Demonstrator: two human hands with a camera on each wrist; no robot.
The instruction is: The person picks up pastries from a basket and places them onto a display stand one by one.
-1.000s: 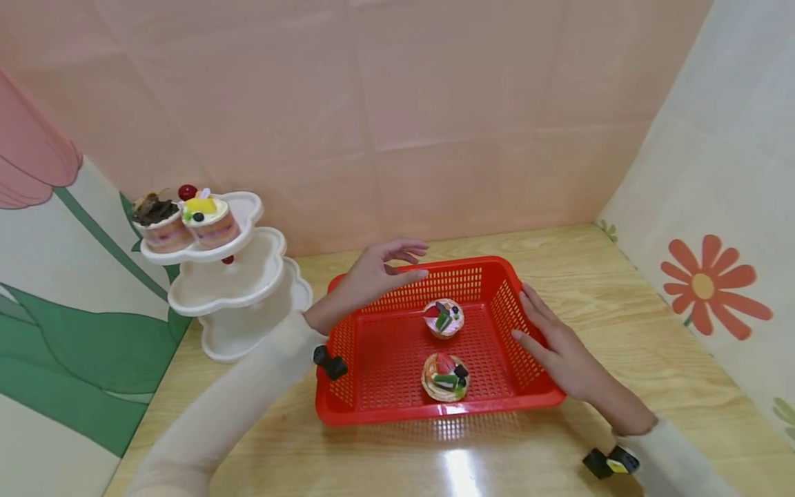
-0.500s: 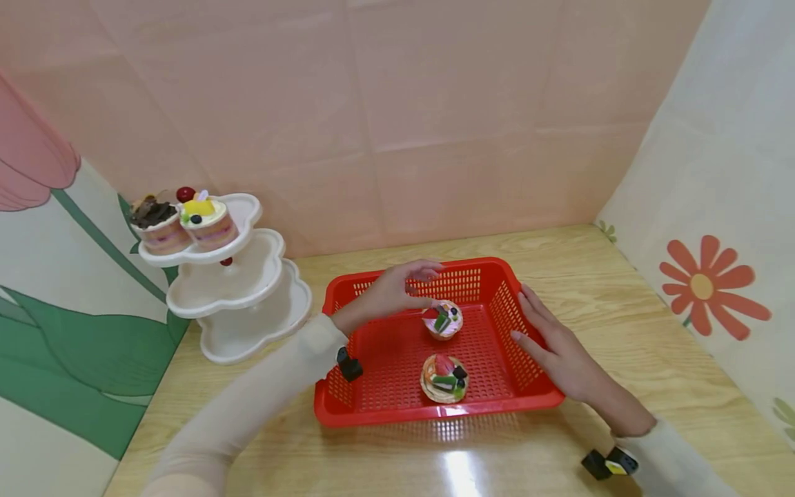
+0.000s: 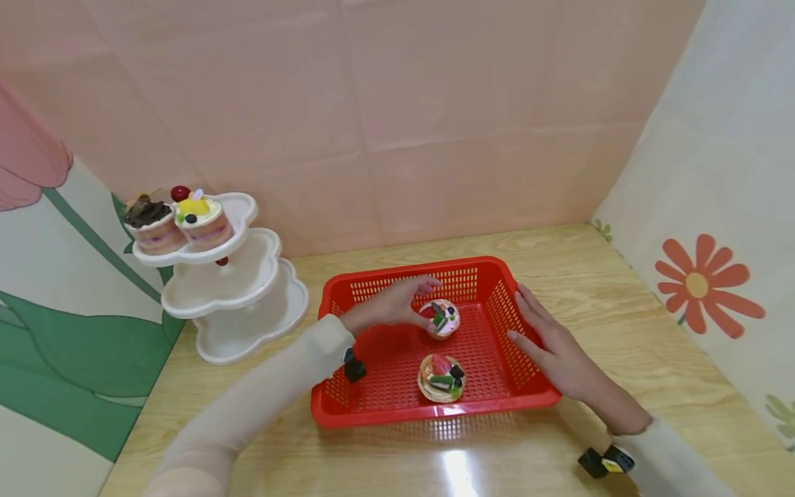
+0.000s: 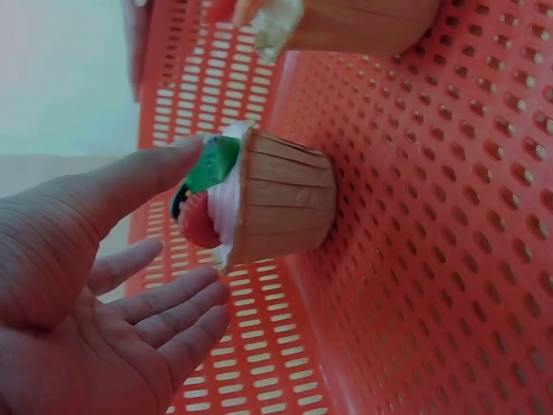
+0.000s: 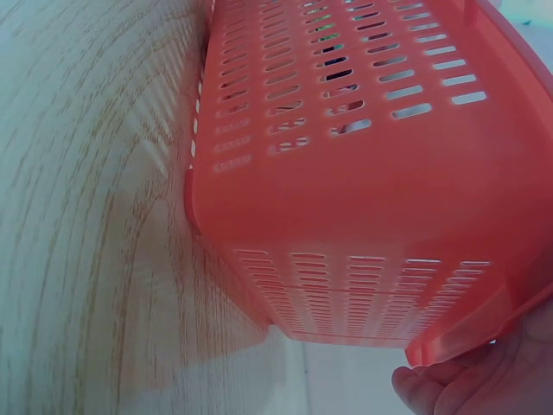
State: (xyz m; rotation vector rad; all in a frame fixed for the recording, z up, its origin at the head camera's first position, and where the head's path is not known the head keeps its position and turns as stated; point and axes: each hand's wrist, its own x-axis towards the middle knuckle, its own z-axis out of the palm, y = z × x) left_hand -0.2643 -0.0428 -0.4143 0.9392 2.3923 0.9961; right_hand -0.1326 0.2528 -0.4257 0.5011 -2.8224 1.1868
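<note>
A stand (image 3: 232, 283) near the table's (image 3: 323, 462) back left corner bears two cakes (image 3: 205, 231) on top; in the red basket (image 3: 435, 412), the left hand (image 3: 397, 305) is open, thumb and fingers parted beside the pink cupcake (image 3: 444, 323) towards the back edge; another cupcake (image 3: 442, 379) sits nearer the front edge; the right hand (image 3: 557, 351), fingers straight, rests on the right edge

I have free air over the red basket's (image 3: 385, 415) front edge, and a gap between the rear cupcake (image 3: 444, 323) and front cupcake (image 3: 442, 381). The left sleeve (image 3: 273, 393) and left grip (image 3: 394, 304) obstruct its left edge; the right grip (image 3: 553, 352) lines its right edge. The tiered stand (image 3: 220, 283) blocks the worktop's (image 3: 596, 297) back left corner.
</note>
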